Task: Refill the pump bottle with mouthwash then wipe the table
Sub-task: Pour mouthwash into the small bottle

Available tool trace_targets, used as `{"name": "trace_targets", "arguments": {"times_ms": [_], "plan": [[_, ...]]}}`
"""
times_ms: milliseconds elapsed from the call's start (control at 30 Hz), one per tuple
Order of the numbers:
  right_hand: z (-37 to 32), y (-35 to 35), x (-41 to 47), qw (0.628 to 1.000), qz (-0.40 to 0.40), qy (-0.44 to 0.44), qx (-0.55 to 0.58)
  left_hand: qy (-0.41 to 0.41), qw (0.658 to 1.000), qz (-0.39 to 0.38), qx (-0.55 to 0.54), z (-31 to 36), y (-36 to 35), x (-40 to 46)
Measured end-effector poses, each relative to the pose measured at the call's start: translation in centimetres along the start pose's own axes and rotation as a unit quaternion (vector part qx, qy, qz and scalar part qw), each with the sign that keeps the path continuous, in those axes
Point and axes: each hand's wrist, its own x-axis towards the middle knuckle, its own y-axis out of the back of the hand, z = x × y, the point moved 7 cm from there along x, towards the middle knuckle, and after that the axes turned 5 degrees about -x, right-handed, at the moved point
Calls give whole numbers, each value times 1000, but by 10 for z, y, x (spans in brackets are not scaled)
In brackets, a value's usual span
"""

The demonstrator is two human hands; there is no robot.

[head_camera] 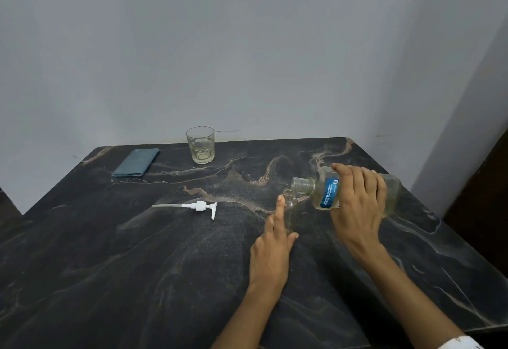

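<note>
My right hand [358, 203] grips the clear mouthwash bottle [327, 189] with a blue label, tipped on its side so its open neck points left over the mouth of the small clear pump bottle [290, 208]. The pale yellow liquid sits low in the tilted bottle. My left hand [273, 241] holds the pump bottle upright on the dark marble table [137, 266], index finger stretched up along its side. The white pump head [199, 207] with its tube lies flat on the table to the left.
A folded blue-grey cloth [136, 162] lies at the back left of the table. A glass tumbler [200, 145] with a little pale liquid stands at the back edge near the wall. A dark door or cabinet edge stands at far right.
</note>
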Motion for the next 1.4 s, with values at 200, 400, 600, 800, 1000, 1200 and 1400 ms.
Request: {"name": "trace_targets", "arguments": {"times_ms": [200, 400, 600, 800, 1000, 1200, 1400], "plan": [[-1, 2, 0, 1000, -5, 1, -1, -3, 1000, 0, 10, 0, -1, 0], [-2, 3, 1, 1000, -6, 4, -1, -5, 1000, 1, 10, 0, -1, 0], [-2, 3, 0, 1000, -7, 2, -2, -5, 1000, 1, 12, 0, -1, 0], [-3, 6, 0, 1000, -5, 2, -3, -1, 1000, -4, 9, 0, -1, 0], [-2, 6, -1, 1000, -6, 4, -3, -1, 1000, -8, -5, 0, 0, 0], [-3, 6, 0, 1000, -11, 7, -6, 0, 1000, -8, -8, 0, 0, 0], [-4, 8, 2, 1000, -17, 8, -4, 0, 1000, -4, -16, 0, 1, -1]]}}
